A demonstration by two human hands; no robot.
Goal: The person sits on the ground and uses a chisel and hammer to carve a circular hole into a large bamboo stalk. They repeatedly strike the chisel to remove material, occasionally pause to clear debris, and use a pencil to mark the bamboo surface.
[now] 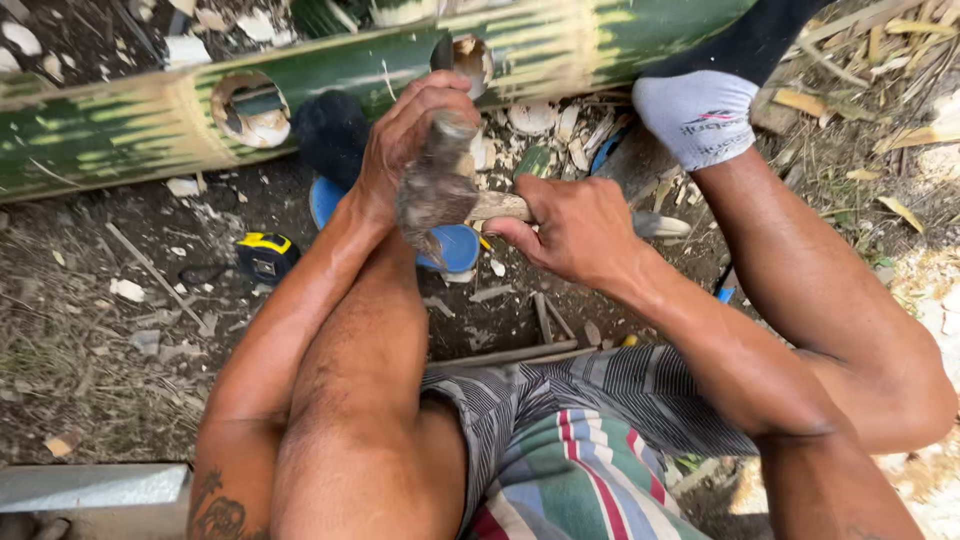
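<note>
Gripping a wooden mallet beside green bamboo

Clenched around a blurred wooden mallet (437, 185), the left hand (405, 135) is raised just in front of a green bamboo pole (130, 125) with round holes cut in it. The right hand (575, 228) grasps a pale wooden handle (500, 206) just under the mallet head. A yellow tape measure (266, 255) lies on the dirt ground (90, 330), near a blue sandal (455, 248). A grey sock (700, 115) rests against the bamboo.
</note>
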